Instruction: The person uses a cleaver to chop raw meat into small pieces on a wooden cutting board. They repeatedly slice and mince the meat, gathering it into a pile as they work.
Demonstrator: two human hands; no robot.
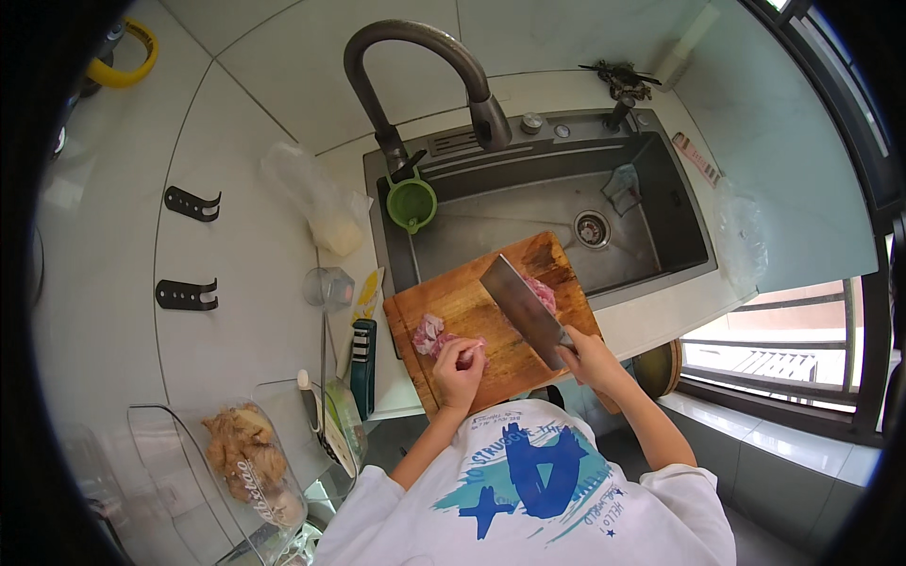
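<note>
A wooden cutting board (439, 301) lies partly over the front of the sink. My right hand (587, 359) grips the handle of a broad cleaver (524, 308), its blade slanting up and left over the board. Pink raw meat (543, 293) shows along the blade's right side, partly hidden by it. At the board's left, my left hand (459, 371) has its fingers closed on a piece of raw meat (447, 343). A paler part of the meat (428, 330) lies on the wood just beyond those fingers.
Behind the board is a dark sink (488, 205) with a tall faucet (425, 32) and a green strainer (412, 204). A knife sharpener (363, 368) and yellow-patterned knife (369, 293) stand left of the board. A clear bin (297, 488) holds ginger (244, 446). A plastic bag (318, 198) lies nearby.
</note>
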